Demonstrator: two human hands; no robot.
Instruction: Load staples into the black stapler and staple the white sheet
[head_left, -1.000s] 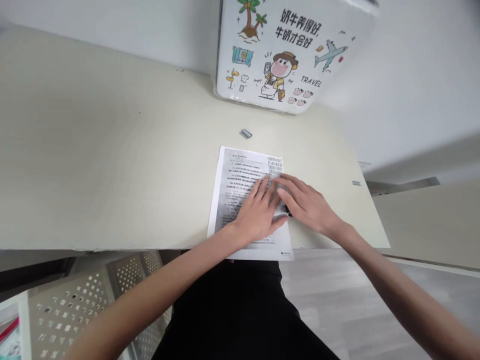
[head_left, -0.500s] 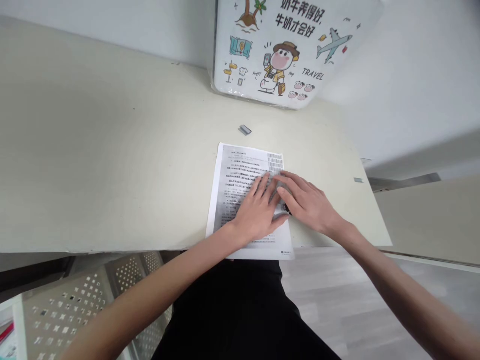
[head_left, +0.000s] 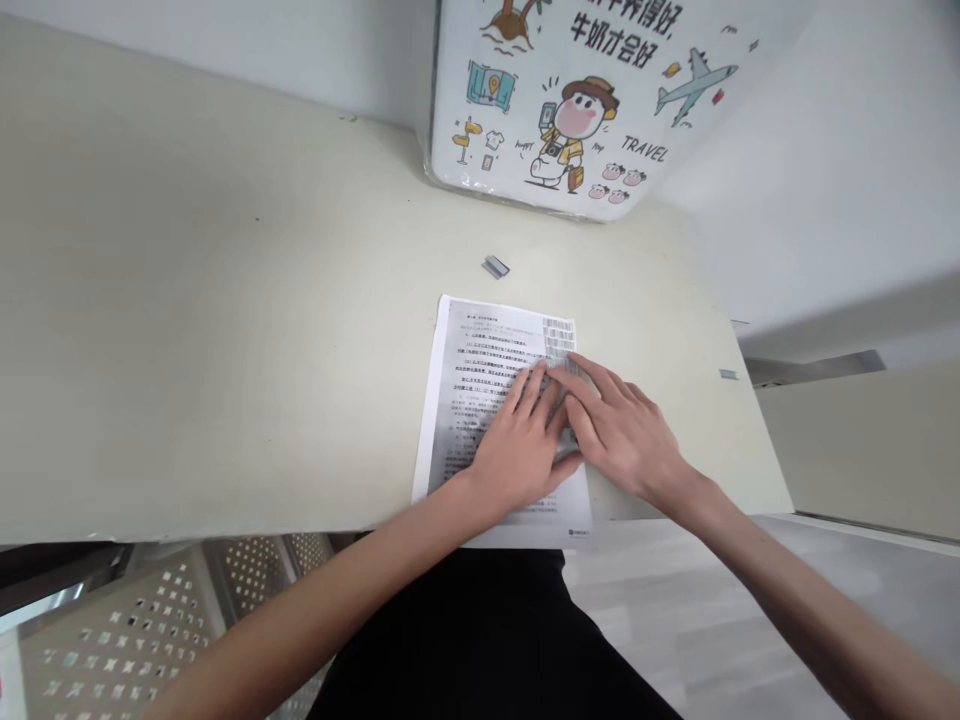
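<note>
Printed sheet [head_left: 491, 365] is laid face up at the near edge of the table [head_left: 225, 300], right of the middle, its bottom strip carried past that edge. Its top corners and left margin are left uncovered, and no fold is seen there.

The left hand [head_left: 517, 450] is placed palm down on the page, fingers a little spread and nearly straight; nothing is gripped. The right hand [head_left: 626, 435] is set across the sheet's right side, fingers part open and loosely bent, their tips brought against or over the left fingers. No held thing is seen in it; whatever may be covered beneath cannot be told.

As judged from this, the page has been spread out and is being pressed or steadied, so that step seems well along. Its lower end has not been brought fully onto the table, and neither hand has been taken off. Beyond the sheet's top edge a small grey piece [head_left: 495, 267] is left untouched; another grey piece [head_left: 728, 375] is set near the table's right edge. A cartoon-printed case [head_left: 540, 130] is stood at the far edge.
</note>
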